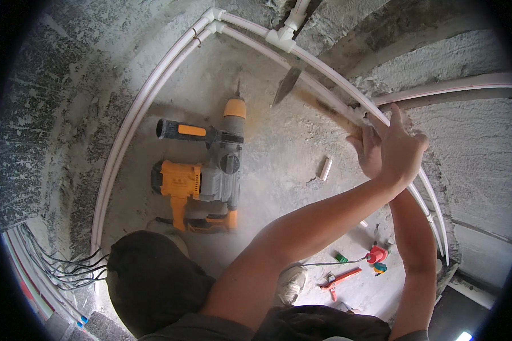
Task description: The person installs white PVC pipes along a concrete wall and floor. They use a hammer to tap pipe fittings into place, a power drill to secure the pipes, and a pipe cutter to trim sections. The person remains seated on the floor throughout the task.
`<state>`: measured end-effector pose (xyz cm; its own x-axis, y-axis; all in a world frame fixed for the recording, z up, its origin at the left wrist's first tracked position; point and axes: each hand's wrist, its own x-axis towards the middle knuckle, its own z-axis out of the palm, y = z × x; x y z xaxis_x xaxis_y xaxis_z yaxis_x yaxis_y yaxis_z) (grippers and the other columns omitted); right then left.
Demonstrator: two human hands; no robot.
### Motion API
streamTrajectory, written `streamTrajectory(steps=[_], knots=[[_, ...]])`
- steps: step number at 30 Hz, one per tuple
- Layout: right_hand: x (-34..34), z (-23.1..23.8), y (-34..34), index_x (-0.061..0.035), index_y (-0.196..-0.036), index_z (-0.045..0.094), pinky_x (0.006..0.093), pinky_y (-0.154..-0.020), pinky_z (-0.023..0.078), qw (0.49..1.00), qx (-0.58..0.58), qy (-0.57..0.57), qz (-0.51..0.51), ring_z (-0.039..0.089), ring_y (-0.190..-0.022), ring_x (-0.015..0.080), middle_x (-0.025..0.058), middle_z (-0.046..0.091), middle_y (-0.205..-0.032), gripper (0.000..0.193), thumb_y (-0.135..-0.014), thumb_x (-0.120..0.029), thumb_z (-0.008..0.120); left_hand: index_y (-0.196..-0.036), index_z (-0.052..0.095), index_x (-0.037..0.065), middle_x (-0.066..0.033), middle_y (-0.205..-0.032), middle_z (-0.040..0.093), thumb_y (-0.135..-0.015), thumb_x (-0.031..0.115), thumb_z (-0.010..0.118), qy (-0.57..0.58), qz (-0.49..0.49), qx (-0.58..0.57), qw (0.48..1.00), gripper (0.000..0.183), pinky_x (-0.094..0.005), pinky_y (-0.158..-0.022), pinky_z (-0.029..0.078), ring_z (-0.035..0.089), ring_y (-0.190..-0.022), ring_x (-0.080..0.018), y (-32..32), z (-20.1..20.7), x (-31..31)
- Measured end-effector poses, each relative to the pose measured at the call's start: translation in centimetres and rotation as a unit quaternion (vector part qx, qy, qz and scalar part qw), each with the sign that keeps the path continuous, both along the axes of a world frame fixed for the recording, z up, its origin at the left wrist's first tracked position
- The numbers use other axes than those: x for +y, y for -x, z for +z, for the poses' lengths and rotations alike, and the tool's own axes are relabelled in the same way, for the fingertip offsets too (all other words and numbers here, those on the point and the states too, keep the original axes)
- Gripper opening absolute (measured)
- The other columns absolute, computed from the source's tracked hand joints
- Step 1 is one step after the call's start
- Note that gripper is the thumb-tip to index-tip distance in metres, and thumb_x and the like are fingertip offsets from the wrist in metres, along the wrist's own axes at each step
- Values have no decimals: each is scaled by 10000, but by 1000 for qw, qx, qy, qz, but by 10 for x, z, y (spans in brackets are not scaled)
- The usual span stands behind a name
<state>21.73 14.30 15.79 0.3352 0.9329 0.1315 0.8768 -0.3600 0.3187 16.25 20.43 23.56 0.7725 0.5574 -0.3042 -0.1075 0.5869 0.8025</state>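
Observation:
Both arms reach to the right-hand run of white pipes (330,74) along the wall base. My left hand (403,149) is closed around the upper white pipe, one finger pointing up beside it. Just left of it and partly behind it, my right hand (371,152) bends round the lower pipe, its thumb toward the floor. The left forearm crosses over the right one, and some fingers of both hands are hidden. Above the hands, another white pipe (455,86) runs off to the right. A short white pipe piece (325,169) lies on the floor nearby.
An orange and grey rotary hammer (202,176) lies left of centre. Near the pipes is a dark flat blade (285,85). Lower right are a red-handled tool (341,278), a red corded piece (376,254) and a green bit (340,258). Loose black cables (62,267) hang lower left.

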Motion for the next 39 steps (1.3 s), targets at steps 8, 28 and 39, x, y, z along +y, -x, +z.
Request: streamTrajectory(steps=[8, 28, 39], knots=[[13, 5, 0, -30, -1261, 649, 415, -779, 538, 998, 11, 25, -54, 687, -913, 297, 166, 676, -1117, 478, -1029, -446, 697, -1623, 363, -106, -315, -1435, 402, -748, 206, 696, -33, 19, 30, 999, 987, -417, -1093, 420, 455, -1329, -382, 4, 2, 0], [0, -2, 6, -37, -1085, 629, 409, -629, 521, 995, 66, 36, 65, 677, -714, 299, 135, 684, -855, 340, -1026, -356, 729, -1618, 307, -155, -294, -1156, 633, -765, 110, 646, -11, 47, -5, 999, 955, -371, -987, 484, 627, -1129, -315, -24, -16, -14], [13, 3, 12, -39, -1099, 635, 435, -634, 512, 989, 84, -58, 103, 652, -675, 310, 137, 658, -804, 328, -1008, -327, 762, -1595, 335, -156, -412, -1510, 268, -748, 74, 684, -42, 75, 28, 996, 944, -404, -1037, 470, 548, -1242, -425, -23, -15, -17]])
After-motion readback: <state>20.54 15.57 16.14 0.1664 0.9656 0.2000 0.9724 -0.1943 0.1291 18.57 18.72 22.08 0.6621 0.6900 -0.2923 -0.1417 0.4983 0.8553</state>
